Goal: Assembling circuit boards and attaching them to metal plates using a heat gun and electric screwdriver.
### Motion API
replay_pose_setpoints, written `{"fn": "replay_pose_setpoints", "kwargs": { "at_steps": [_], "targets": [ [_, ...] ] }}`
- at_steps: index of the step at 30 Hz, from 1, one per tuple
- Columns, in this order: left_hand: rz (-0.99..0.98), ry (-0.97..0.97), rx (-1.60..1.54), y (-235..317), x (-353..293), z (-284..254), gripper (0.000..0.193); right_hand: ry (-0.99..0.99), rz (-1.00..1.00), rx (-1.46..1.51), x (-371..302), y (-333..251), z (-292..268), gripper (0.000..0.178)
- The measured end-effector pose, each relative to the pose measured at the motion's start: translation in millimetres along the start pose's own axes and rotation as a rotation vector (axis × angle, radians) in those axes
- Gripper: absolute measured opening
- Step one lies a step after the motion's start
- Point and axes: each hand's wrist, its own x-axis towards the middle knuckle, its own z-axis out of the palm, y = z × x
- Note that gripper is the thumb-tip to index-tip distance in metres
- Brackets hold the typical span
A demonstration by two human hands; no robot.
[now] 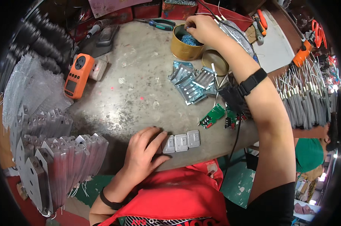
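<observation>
My left hand (142,148) lies on the tabletop near its front edge, fingers stretched out, the index fingertip at the leftmost of several small silver metal plates. These plates (181,142) stand in a short row, side by side. My right hand (205,28) is over the rim of a round yellow tin (184,51) at the far side. Its fingers are curled together in a pinch; whatever is between them is too small to make out. Small blue pieces (190,40) fill the bottom of the tin. Behind my right forearm, a round lid-like dish (214,63) is partly covered.
Foil-like packs of metal parts (189,84) and green circuit boards (212,115) lie right of centre. An orange socket meter (79,76) stands left, above stacked metal housings (61,158). Pliers (161,24) lie at the back. Bundled wired tubes (306,103) sit far right.
</observation>
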Motion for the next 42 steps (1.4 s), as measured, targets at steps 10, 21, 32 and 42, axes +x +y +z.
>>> {"fn": "replay_pose_setpoints", "kwargs": {
  "at_steps": [10,21,32,42],
  "targets": [
    [-0.088,0.251,0.045,0.1,-9.3,-10.8,0.046,-0.454,-0.267,0.402,-120.4,-130.5,0.8,0.015],
    [-0.122,0.358,0.052,-4.4,-12.6,-11.6,0.036,-0.510,0.100,0.668,-129.4,-120.5,5.4,0.017],
    [-0.128,0.408,0.067,-12.2,-15.6,-11.2,0.038,-0.686,0.112,0.680,-131.2,-119.4,-7.6,0.017],
    [-0.128,0.420,0.089,-18.1,-19.9,-9.8,0.037,-0.378,0.196,0.814,-107.6,-92.9,-32.5,0.016]
  ]
}}
